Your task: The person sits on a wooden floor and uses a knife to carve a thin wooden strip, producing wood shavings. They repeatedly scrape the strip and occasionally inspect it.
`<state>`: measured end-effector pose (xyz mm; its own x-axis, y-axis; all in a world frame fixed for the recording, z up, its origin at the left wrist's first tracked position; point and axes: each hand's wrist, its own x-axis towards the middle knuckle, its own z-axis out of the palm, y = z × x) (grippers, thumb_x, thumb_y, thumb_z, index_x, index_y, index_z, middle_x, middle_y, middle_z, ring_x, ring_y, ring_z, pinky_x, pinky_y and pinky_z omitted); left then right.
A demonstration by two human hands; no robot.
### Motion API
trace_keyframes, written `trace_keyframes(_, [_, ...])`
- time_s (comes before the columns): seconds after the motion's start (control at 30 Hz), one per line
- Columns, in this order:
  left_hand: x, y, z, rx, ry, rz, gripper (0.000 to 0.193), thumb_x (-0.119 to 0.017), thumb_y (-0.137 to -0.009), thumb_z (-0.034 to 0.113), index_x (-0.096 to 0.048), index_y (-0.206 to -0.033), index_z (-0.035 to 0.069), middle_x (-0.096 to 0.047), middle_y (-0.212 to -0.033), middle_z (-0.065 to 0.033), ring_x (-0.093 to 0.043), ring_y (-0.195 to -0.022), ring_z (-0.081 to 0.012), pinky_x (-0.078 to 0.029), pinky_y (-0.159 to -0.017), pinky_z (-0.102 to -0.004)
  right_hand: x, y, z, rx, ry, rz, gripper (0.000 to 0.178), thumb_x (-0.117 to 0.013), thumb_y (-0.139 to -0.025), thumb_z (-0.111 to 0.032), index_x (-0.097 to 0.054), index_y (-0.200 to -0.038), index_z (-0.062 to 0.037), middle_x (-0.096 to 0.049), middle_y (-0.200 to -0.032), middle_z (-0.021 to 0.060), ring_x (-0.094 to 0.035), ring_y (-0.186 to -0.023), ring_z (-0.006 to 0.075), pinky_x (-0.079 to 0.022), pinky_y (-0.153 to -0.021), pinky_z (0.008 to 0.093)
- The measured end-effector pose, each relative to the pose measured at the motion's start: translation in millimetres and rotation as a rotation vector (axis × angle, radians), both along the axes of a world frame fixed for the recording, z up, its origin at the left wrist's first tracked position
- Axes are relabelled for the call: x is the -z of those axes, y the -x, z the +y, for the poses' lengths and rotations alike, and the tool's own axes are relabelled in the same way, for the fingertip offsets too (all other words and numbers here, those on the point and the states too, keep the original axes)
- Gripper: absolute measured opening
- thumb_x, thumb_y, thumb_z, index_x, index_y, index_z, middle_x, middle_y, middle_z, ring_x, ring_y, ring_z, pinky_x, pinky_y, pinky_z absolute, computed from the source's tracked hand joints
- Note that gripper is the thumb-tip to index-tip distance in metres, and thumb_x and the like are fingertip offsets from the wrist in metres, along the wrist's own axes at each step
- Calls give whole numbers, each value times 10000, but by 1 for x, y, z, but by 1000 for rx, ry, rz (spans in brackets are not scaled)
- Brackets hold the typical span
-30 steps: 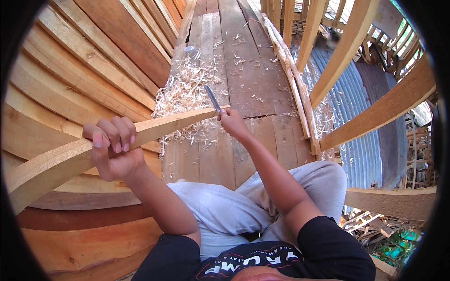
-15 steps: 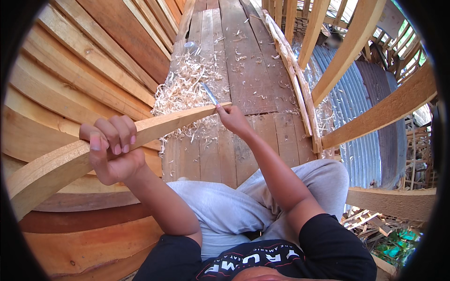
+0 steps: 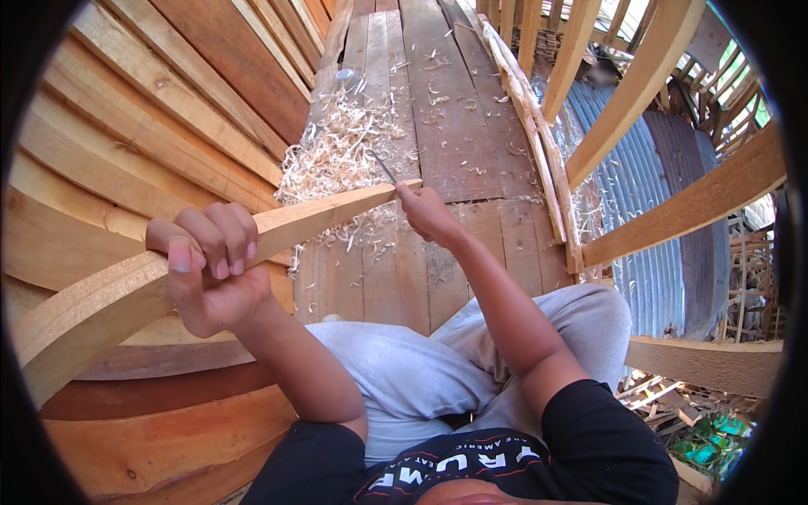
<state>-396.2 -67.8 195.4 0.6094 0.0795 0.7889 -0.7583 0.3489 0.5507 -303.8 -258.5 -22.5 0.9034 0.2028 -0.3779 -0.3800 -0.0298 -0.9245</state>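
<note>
A long curved wooden timber (image 3: pixel 337 205) runs from the lower left to a narrow tip in front of me. My left hand (image 3: pixel 206 261) is wrapped round its middle, fingers over the top and the thumb on the near side. At the tip, my right hand (image 3: pixel 427 215) is closed on a tool with a narrow metal blade (image 3: pixel 382 167). The blade points away from me and to the left, seen nearly edge-on. My fist hides the tool's handle, so its exact kind does not show. The fist is right against the timber's end.
Curled wood shavings (image 3: pixel 337 151) cover part of the plank floor (image 3: pixel 459 135). A small greyish cup-like object (image 3: pixel 346 77) stands beyond them. Overlapping hull-like planks (image 3: pixel 109 160) rise on the left. Upright wooden ribs (image 3: pixel 627 93) and corrugated metal sheets (image 3: pixel 644 244) are on the right.
The blade has turned from showing its flat, bright side to a thin dark edge. Both hands and the timber appear slightly farther right in the picture, as does the background.
</note>
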Motion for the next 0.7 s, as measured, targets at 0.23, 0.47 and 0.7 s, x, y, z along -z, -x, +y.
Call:
trace_keyframes(0.23, [0,1,4,-4,20,10,245,-493,-932,178,-338,-747,135,-329,-568,11,-300,-487,-92,-316,-492,-264,-7,-4,-6,-113,-264,299,529,-400,-984,-540,-291,-616,-176,-210,-499,-81,-149,-371,52,-100,-345,266])
trace_keyframes(0.47, [1,-2,8,-37,49,16,251,-494,-928,188,-334,-740,139,-325,-563,11,-295,-477,-88,-305,-484,-258,3,-8,-2,41,-123,86,444,-421,-991,-459,-432,-719,-108,-316,-545,-48,-277,-382,71,-212,-346,269])
trace_keyframes(0.7, [0,-2,12,-182,142,86,275,-514,-911,189,-342,-702,141,-309,-564,18,-289,-471,-90,-297,-485,-258,-14,3,-8,15,-59,-129,295,-607,-941,-268,-615,-982,24,-495,-616,-5,-437,-433,76,-341,-376,265])
